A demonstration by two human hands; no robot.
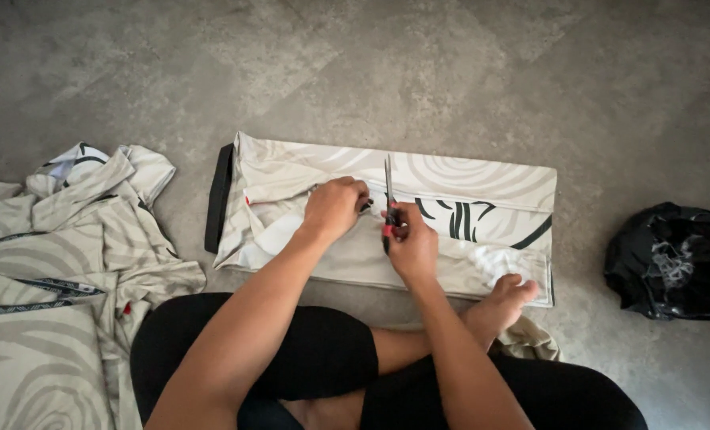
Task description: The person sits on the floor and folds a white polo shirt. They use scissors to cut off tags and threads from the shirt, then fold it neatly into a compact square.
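Observation:
A folded beige garment (482,179) with pale swirl patterns and black curved stripes lies flat on the grey floor in front of me. My left hand (335,207) pinches a small part of the fabric near its middle. My right hand (411,239) grips red-handled scissors (388,195), blades pointing away from me, just right of the left hand's fingers. Whether the blades touch the fabric is hard to tell. A black waistband (218,199) runs along the garment's left end.
A pile of similar beige swirl-patterned garments (60,263) with black trim lies at the left. A black plastic bag (673,259) sits on the floor at the right. My crossed legs and bare foot (502,299) rest against the garment's near edge.

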